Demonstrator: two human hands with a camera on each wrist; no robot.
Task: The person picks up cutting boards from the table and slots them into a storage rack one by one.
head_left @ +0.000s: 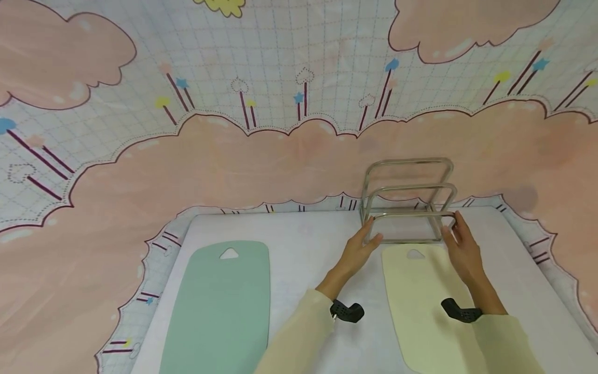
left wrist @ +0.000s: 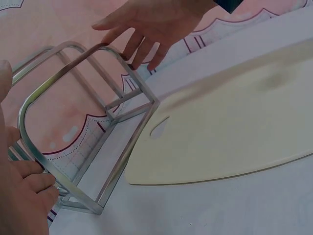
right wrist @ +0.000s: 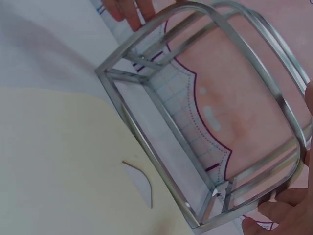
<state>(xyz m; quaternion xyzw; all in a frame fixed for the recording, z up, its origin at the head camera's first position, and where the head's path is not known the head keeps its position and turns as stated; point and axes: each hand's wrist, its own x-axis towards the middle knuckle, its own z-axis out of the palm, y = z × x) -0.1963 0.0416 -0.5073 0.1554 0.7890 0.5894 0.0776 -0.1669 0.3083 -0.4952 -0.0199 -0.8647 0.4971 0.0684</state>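
Observation:
A silver metal rack (head_left: pixel 411 240) with several rounded upright loops stands at the back of the white table. My left hand (head_left: pixel 357 252) is at the rack's left side, its fingertips touching the frame (left wrist: pixel 73 188) and the thumb apart from them. On the opposite side my right hand (head_left: pixel 464 252) has its fingers spread along the outer loop (left wrist: pixel 128 63). In the right wrist view, fingers (right wrist: pixel 279 210) of that hand lie against the lower tubing. Just in front of the rack lies a pale yellow cutting board (head_left: pixel 411 301), its cut-out handle toward the rack.
A green cutting board (head_left: pixel 224 306) lies flat on the left of the white table (head_left: pixel 322 228). Behind the table hangs a pink and white patterned cloth (head_left: pixel 280 161), close to the rack's back. My forearms pass beside and over the yellow board.

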